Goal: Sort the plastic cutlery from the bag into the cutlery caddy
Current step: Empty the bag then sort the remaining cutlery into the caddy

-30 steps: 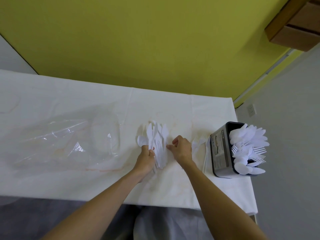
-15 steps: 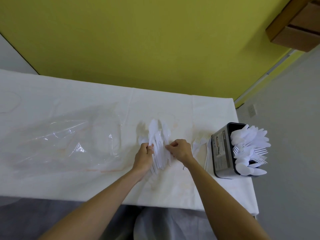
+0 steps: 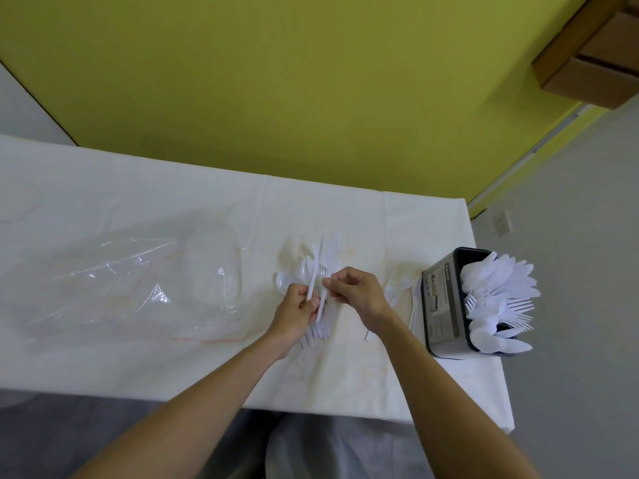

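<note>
A loose pile of white plastic cutlery (image 3: 313, 267) lies mid-table. My left hand (image 3: 297, 312) grips a white knife by its handle, blade pointing away from me. My right hand (image 3: 356, 292) pinches a second white piece beside it, just above the pile. The dark cutlery caddy (image 3: 441, 305) stands at the table's right edge, packed with white spoons, forks and knives. An empty clear plastic bag (image 3: 138, 281) lies flat to the left.
A few white forks (image 3: 401, 288) lie on the white tablecloth (image 3: 138, 202) between the pile and the caddy. The table's right edge runs just past the caddy, with grey floor beyond. A yellow wall stands behind the table.
Both hands have risen off the pile, each drawing up a white piece; the left one's knife now stands out above the heap.
</note>
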Action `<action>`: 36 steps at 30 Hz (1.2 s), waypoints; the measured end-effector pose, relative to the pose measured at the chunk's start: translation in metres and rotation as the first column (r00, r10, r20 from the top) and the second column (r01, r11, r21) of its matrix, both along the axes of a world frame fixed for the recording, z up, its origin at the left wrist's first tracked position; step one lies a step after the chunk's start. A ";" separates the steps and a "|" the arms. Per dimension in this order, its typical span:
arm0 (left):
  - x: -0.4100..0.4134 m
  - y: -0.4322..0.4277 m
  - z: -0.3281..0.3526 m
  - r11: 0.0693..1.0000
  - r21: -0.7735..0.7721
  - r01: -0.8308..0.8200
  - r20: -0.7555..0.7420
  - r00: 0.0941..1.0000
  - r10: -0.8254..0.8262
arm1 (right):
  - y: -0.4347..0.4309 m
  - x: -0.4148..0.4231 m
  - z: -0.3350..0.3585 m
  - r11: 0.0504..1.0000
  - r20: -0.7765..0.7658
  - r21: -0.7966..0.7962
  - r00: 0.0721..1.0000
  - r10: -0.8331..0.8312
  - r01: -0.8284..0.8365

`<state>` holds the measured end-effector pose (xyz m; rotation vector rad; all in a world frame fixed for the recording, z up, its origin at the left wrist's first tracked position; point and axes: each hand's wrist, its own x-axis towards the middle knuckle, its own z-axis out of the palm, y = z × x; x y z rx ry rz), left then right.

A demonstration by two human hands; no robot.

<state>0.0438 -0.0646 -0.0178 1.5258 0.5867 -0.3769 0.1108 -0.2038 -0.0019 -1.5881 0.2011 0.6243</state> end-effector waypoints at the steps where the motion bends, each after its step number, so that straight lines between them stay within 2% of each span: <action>1: -0.001 0.000 0.002 1.000 0.001 0.002 0.003 1.000 -0.002 | 0.001 -0.001 0.000 1.000 0.009 -0.021 1.000 0.012 -0.012; 3: -0.001 0.001 0.004 0.999 0.027 0.021 0.001 1.000 -0.021 | 0.003 -0.001 -0.001 0.997 0.028 -0.077 1.000 0.003 -0.001; 5: -0.002 0.002 0.003 0.998 0.050 0.045 -0.017 0.999 -0.044 | 0.003 0.001 -0.004 0.964 0.107 -0.251 0.992 -0.062 0.087; 6: -0.002 0.004 0.002 0.997 0.061 0.050 -0.030 0.998 -0.048 | 0.002 0.003 -0.007 0.912 0.180 -0.390 0.982 -0.061 0.128; 8: -0.004 0.007 0.000 0.996 0.075 0.050 -0.052 0.998 -0.046 | -0.002 0.003 -0.012 0.746 0.264 -0.655 0.962 0.071 0.124; 9: -0.004 0.008 0.000 0.997 0.070 0.039 -0.063 0.997 -0.034 | -0.005 0.002 -0.017 0.684 0.250 -0.724 0.957 0.149 0.083; 11: -0.004 0.008 0.001 0.998 0.053 0.022 -0.085 0.996 -0.018 | -0.009 -0.002 -0.027 0.625 0.186 -0.781 0.956 0.228 0.002; 14: -0.003 0.008 0.000 0.999 0.035 -0.013 -0.112 0.994 0.017 | -0.012 -0.005 -0.032 0.618 0.157 -0.786 0.967 0.201 -0.001; 17: -0.001 0.008 -0.002 0.998 -0.002 -0.064 -0.108 0.992 0.063 | -0.011 -0.012 -0.022 0.780 0.211 -0.625 0.970 0.124 0.036; 19: 0.001 0.007 -0.002 0.996 -0.016 -0.089 -0.089 0.992 0.087 | -0.009 -0.019 -0.012 0.868 0.224 -0.495 0.960 0.168 -0.036; 22: 0.007 0.005 0.000 0.989 -0.033 -0.142 -0.061 0.988 0.140 | -0.003 -0.027 -0.004 0.895 0.202 -0.411 0.940 0.277 -0.175; 27: 0.018 0.008 0.001 0.985 -0.041 -0.170 -0.118 0.979 0.165 | 0.001 -0.029 -0.001 0.913 0.143 -0.310 0.937 0.320 -0.264; 30: 0.021 0.009 0.004 0.972 -0.077 -0.220 -0.142 0.968 0.207 | 0.003 -0.027 -0.005 0.905 0.159 -0.380 0.951 0.266 -0.190; 33: 0.018 0.012 0.004 0.963 -0.085 -0.257 -0.119 0.962 0.246 | 0.006 -0.025 -0.018 0.789 0.226 -0.613 0.965 0.137 0.032; 36: 0.013 0.016 0.002 0.955 -0.089 -0.282 -0.132 0.954 0.270 | 0.011 -0.026 -0.028 0.717 0.164 -0.695 0.982 0.096 0.046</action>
